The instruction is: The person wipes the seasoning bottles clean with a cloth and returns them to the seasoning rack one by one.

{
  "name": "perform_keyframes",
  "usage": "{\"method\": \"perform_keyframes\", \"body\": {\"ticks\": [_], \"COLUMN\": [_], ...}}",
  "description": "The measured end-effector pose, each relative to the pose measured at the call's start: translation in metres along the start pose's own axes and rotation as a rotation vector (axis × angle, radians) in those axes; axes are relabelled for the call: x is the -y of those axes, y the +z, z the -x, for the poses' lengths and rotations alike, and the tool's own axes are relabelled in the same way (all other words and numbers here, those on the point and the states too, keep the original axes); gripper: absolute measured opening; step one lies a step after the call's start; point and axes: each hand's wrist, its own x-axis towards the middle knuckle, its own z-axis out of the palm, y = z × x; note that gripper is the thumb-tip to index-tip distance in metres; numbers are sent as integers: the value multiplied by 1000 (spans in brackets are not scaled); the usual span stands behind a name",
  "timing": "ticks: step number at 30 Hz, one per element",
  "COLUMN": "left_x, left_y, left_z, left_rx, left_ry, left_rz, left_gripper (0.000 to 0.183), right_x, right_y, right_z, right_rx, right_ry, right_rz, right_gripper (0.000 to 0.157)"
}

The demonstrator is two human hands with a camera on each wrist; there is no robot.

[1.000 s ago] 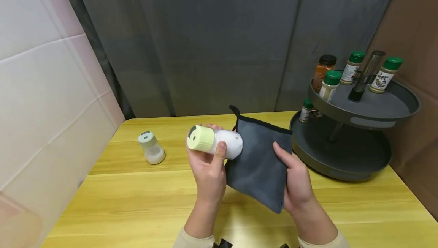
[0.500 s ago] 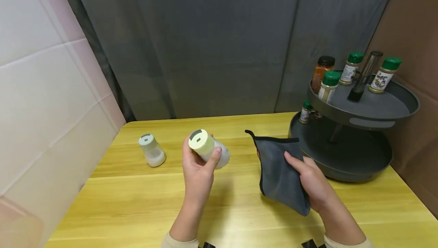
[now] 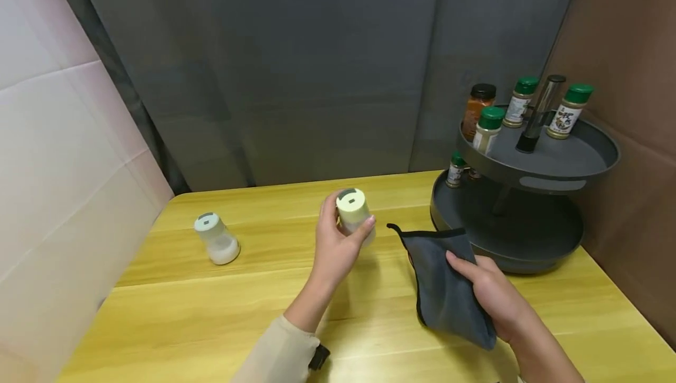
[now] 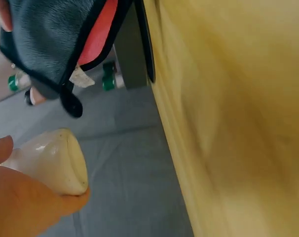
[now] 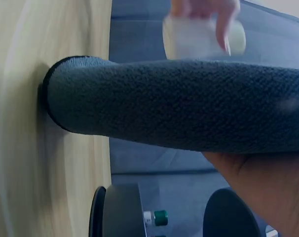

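Observation:
A seasoning shaker jar with a pale yellow cap is gripped by my left hand, above the middle of the table. It stands nearly upright, cap up, and its base appears off the wood in the left wrist view. My right hand holds a folded grey cleaning cloth with black edging and a hanging loop, thumb on its near face. The cloth's red reverse shows in the left wrist view. Jar and cloth are apart. A second shaker jar, with a pale grey-green cap and white contents, stands at the left.
A dark two-tier round rack stands at the right, with several green-capped spice bottles and a black-capped orange one. A grey curtain hangs behind the wooden table; a white panel borders the left.
Jar and cloth, touching a second ago, have separated. The jar has turned from lying sideways to nearly upright, then moved right. The cloth has shifted right and lower. The head view has turned slightly right.

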Motion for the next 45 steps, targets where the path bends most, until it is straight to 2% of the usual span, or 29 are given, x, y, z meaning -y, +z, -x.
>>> {"method": "perform_keyframes", "body": {"ticks": [5, 8, 12, 16, 20, 23, 27, 30, 36, 40, 45], "left_x": [3, 2, 1, 6, 15, 24, 37, 45, 52, 38, 6], "left_y": [41, 67, 102, 137, 164, 177, 185, 190, 190, 179, 142], "left_z": [-36, -55, -79, -100, -119, -129, -136, -137, -137, -139, -137], "left_rx": [80, 149, 210, 240, 277, 331, 429, 482, 515, 551, 567], "left_ry": [29, 31, -7, -56, -61, -52, -7, 23, 15, 14, 58], "left_rz": [-38, -124, -251, -299, -375, -462, -591, -653, -649, -649, -637], "left_gripper": [65, 67, 71, 72, 71, 70, 71, 72, 81, 78, 66], "right_x": [-5, -6, -7, -7, -8, -11, -13, -14, -15, -13, -9], "right_y": [-5, -10, -16, -19, -23, -26, -29, -30, -28, -27, -26], "right_z": [6, 11, 18, 23, 26, 26, 27, 27, 24, 22, 18], "right_rx": [-32, -50, -61, -86, -89, -77, -76, -87, -71, -69, -107], "right_ry": [36, 48, 56, 84, 115, 134, 150, 153, 144, 125, 104], "right_rz": [7, 11, 11, 16, 4, -19, -34, -22, -31, -23, -5], "right_gripper": [51, 49, 49, 52, 51, 51, 53, 56, 64, 64, 68]}}
